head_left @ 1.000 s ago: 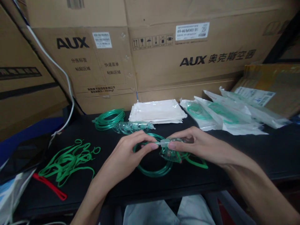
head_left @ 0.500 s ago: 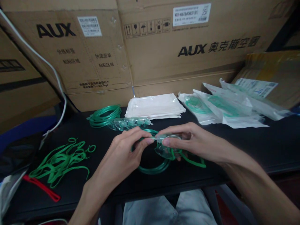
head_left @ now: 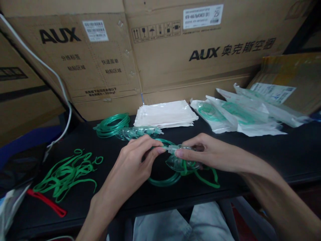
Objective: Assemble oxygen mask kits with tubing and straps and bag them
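Observation:
My right hand point(head_left: 203, 150) is closed on a clear oxygen mask point(head_left: 175, 163), its pale connector pointing left. Pinched between the thumb and fingertips of my left hand point(head_left: 140, 157) is the end of the green tubing point(head_left: 164, 180), meeting that connector. The tubing lies coiled on the black table under both hands. A green elastic strap point(head_left: 207, 179) hangs from the mask below my right hand. Just beyond my hands rests a row of clear masks point(head_left: 139, 132), beside another coil of green tubing point(head_left: 112, 124).
Green straps point(head_left: 69, 174) lie tangled at the left, above a red strip point(head_left: 47, 202). White pouches point(head_left: 165, 113) are stacked at the back. Packaged masks point(head_left: 240, 113) lie to the right. Large cardboard boxes point(head_left: 160, 73) wall off the rear; a white cable point(head_left: 57, 75) hangs at the left.
My right fingers have shifted slightly back along the mask, so more of the connector shows. The strap's loop hangs a little lower. My left hand keeps its pinch.

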Motion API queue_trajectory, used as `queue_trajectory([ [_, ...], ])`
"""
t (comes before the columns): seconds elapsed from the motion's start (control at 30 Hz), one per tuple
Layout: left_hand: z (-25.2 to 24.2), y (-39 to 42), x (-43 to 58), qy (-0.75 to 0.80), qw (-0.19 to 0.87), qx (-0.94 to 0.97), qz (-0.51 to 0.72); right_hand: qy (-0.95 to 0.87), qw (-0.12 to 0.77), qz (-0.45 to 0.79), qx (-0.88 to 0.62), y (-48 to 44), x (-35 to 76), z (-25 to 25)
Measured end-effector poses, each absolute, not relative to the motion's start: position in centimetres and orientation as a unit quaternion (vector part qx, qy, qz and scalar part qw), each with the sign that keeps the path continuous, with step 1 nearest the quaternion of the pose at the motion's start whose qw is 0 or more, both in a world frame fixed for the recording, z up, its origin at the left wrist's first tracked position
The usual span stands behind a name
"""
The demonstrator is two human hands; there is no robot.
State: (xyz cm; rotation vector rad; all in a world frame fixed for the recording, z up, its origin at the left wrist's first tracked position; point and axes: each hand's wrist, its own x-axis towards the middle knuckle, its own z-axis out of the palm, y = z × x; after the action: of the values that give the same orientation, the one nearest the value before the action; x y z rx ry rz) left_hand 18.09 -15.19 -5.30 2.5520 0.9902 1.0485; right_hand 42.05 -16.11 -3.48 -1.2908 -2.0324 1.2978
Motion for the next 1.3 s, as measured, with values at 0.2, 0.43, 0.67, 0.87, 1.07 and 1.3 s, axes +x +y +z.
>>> queue_trajectory([
  [0.2,-5.2,-15.1,17.9,0.34,0.106,0.861,0.363,-0.757,0.251,0.409,-0.444,-16.2,41.8,-3.3],
  [0.43,-5.0,-15.3,18.1,0.361,0.097,0.844,0.386,-0.723,0.314,0.444,-0.426,-15.9,41.2,-3.7],
  [0.67,-4.8,-15.3,18.2,0.361,0.069,0.837,0.405,-0.677,0.311,0.53,-0.404,-16.2,40.7,-3.6],
  [0.87,-4.5,-15.4,18.1,0.351,0.093,0.843,0.396,-0.731,0.305,0.439,-0.424,-16.4,41.2,-3.6],
  [1.07,-4.7,-15.4,18.1,0.336,0.108,0.852,0.387,-0.769,0.278,0.375,-0.436,-16.3,41.2,-3.7],
  [1.3,-4.7,-15.3,17.7,0.345,0.126,0.858,0.36,-0.8,0.305,0.228,-0.463,-16.7,40.9,-4.5],
])
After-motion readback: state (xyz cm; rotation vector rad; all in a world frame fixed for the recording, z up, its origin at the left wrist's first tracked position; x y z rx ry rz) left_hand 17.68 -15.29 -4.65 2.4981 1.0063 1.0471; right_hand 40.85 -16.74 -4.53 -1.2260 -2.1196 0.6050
